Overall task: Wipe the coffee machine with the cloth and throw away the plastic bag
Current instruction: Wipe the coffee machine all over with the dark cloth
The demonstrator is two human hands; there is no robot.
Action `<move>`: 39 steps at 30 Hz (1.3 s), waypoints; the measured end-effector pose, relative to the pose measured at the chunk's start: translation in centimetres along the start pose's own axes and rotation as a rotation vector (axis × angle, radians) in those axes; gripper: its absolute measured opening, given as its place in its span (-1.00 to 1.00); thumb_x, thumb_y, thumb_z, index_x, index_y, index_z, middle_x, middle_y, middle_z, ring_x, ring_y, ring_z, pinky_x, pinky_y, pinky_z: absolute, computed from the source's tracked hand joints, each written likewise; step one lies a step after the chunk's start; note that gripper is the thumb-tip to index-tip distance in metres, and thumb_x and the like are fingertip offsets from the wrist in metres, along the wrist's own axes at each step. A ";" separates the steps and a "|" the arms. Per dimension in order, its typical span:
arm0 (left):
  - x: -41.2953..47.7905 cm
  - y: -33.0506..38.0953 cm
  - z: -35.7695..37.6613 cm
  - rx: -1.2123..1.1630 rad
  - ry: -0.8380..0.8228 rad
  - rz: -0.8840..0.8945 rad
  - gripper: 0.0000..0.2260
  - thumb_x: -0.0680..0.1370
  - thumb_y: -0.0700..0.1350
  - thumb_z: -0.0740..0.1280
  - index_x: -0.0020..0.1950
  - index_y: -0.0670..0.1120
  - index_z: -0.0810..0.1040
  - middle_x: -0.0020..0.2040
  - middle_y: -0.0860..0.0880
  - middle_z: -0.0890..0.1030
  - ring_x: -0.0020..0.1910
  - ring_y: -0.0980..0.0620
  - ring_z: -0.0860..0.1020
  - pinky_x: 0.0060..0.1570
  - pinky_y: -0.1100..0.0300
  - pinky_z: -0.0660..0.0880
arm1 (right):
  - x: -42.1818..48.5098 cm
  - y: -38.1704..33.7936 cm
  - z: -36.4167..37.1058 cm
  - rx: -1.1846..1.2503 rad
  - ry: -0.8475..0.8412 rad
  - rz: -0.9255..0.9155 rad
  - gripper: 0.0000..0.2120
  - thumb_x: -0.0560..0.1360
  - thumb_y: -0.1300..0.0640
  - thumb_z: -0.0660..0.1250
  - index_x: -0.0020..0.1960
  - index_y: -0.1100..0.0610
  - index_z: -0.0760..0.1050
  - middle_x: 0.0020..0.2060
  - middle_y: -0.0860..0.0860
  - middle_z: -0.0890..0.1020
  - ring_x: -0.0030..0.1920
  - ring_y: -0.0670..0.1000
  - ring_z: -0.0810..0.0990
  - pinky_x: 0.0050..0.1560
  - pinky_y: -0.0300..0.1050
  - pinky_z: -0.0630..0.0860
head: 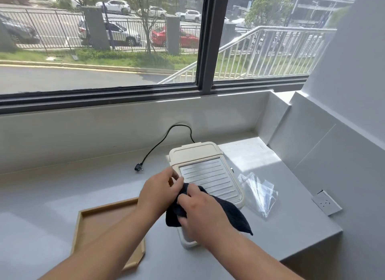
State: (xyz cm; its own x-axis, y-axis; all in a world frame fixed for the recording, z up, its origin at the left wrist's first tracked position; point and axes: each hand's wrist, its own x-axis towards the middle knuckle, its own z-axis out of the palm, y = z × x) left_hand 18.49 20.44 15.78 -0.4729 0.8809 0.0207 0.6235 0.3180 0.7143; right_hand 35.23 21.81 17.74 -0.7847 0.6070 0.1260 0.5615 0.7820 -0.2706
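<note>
— Grey worktop [62,188] under a wide window [100,40], cars parked outside. Any writing?
— None legible on the cream coffee machine [208,171]. Ribbed top, long axis running from near edge toward window, tilted slightly left.
— Grips?
— Left hand [160,192] pinching dark cloth [231,213]; right hand [200,213] closed on cloth, pressed at machine's near edge.
— Plastic bag [260,194]?
— Flat, just right of machine. Wooden tray [91,223] left; unplugged cord [164,142] behind.

Both bare forearms reach forward from the lower edge and converge at centre. The left hand [160,191] curls, fingertips pinched (thumb toward the forefinger). The right hand [200,211], knuckles up, closes its fingers on a dark ribbed fabric cloth [233,215].
</note>
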 end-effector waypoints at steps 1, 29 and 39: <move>-0.1 -0.3 -0.2 -0.069 -0.025 -0.042 -0.80 0.48 0.25 0.29 -0.17 0.16 0.52 -0.33 0.14 0.63 -0.29 0.15 0.57 -0.29 0.12 0.47 | 0.9 -0.3 0.0 0.008 -0.003 0.028 -0.81 0.50 0.03 0.37 0.05 0.07 0.48 0.06 0.04 0.45 -0.14 0.11 0.52 -0.11 -0.05 0.47; 0.1 -0.9 0.3 -0.257 0.126 0.025 -0.58 0.45 0.02 0.36 0.11 0.54 0.43 0.07 0.29 0.56 -0.01 0.28 0.55 -0.05 0.32 0.43 | 2.3 7.4 -1.3 0.014 0.046 0.138 -0.54 0.63 -0.17 0.11 0.49 -0.12 0.43 0.44 -0.07 0.46 0.49 0.06 0.33 0.55 -0.03 0.19; 2.6 -0.9 1.4 -0.257 0.162 0.005 -0.66 0.47 0.20 0.47 0.17 0.18 0.49 0.17 0.18 0.44 0.12 0.43 0.42 0.07 0.28 0.40 | 2.7 7.9 -0.7 -0.082 -0.128 0.142 -0.33 0.56 -0.43 -0.06 0.63 -0.29 0.03 0.67 -0.15 0.06 0.66 0.01 -0.11 0.62 -0.02 -0.27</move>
State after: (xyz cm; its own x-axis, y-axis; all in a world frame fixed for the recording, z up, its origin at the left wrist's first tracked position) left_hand 17.54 22.93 14.23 -0.5761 0.8084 0.1211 0.4576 0.1961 0.8673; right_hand 37.73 29.77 16.62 -0.7201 0.6932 -0.0321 0.6843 0.7017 -0.1982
